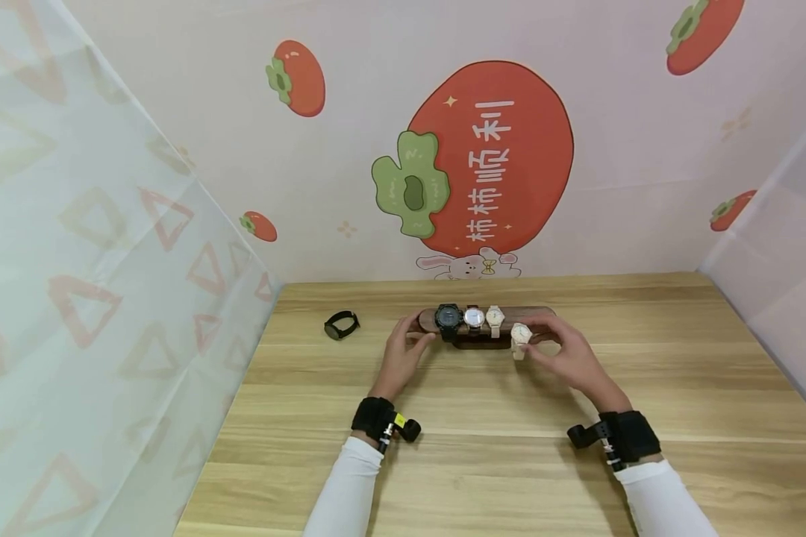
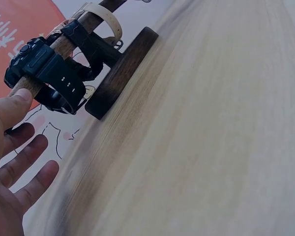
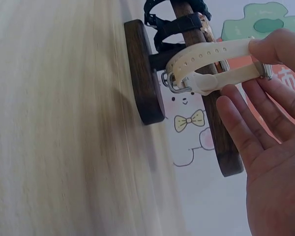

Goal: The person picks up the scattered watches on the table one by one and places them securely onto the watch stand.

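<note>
A dark wooden watch stand (image 1: 540,312) has a raised bar above a base (image 2: 125,73). My left hand (image 1: 398,359) holds the bar's left end; in the left wrist view its thumb (image 2: 20,101) presses the bar and other fingers spread below. My right hand (image 1: 575,363) pinches a cream-strapped watch (image 1: 520,334) by its upper part, in front of the bar's right side. Its buckled strap (image 3: 206,55) hangs as a loop in the right wrist view. On the bar sit a black chunky watch (image 1: 448,317), a dark-strapped white-faced watch (image 1: 473,318) and another cream watch (image 1: 495,317).
A black watch (image 1: 341,325) lies on the wooden table (image 1: 483,462), left of the stand. Behind the table rises a wall sheet (image 1: 618,164) printed with persimmons; patterned side sheets (image 1: 107,246) stand at left and right.
</note>
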`<action>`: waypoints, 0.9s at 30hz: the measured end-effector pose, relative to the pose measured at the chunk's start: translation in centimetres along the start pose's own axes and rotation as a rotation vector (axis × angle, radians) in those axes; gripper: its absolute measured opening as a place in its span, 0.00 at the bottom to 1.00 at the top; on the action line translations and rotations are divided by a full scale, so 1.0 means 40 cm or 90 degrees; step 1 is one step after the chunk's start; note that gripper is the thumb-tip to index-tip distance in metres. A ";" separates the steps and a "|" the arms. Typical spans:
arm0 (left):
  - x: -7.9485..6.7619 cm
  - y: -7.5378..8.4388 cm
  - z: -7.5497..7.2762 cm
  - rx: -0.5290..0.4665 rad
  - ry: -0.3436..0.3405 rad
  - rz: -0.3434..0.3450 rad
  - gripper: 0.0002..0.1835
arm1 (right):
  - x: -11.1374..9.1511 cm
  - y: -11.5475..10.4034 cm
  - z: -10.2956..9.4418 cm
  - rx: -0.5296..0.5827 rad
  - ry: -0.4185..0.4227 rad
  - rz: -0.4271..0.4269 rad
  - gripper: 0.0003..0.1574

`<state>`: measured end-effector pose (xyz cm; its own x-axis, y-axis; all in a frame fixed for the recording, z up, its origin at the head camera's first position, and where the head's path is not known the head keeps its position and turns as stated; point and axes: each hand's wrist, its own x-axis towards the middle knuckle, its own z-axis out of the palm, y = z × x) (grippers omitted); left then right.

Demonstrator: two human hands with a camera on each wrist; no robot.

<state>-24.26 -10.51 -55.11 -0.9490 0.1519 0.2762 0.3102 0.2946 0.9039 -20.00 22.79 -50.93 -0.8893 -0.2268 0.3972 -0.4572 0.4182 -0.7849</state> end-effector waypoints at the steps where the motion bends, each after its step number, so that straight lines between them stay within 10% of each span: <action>1: 0.000 0.000 0.000 0.000 -0.001 0.000 0.30 | 0.001 0.002 -0.003 0.002 0.002 0.002 0.28; 27: 0.000 -0.005 0.000 0.007 -0.005 0.006 0.30 | -0.015 0.018 -0.064 0.011 0.022 0.017 0.28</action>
<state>-24.31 -10.57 -55.29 -0.9453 0.1629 0.2825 0.3204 0.3032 0.8974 -19.83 25.50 -50.53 -0.9014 -0.1843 0.3918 -0.4328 0.4081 -0.8038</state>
